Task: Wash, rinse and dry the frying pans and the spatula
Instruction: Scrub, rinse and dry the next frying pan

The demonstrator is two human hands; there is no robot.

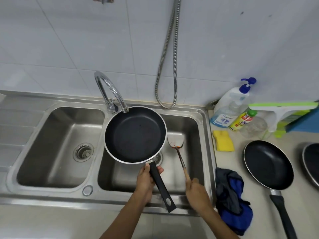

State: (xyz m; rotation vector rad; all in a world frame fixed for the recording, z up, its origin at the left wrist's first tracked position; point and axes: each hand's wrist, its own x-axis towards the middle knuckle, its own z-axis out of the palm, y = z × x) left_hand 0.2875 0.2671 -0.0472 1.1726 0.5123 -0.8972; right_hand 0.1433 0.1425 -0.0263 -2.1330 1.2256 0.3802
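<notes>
Left hand [146,180] clamped on frying pan [135,134] handle, held level under tap [110,90] over rt basin, prob. for rinsing; right hand [196,190] grips soiled spatula [179,152] w/ head in basin.

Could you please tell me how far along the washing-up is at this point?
Nothing looks finished. In hand: the left hand holds a frying pan under the dry tap; the right hand holds the stained spatula. Left: washing everything, including the counter pan, with sponge and cloth untouched.

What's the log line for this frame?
left hand: holds pan over right basin | right hand: holds spatula | tap: off
</notes>
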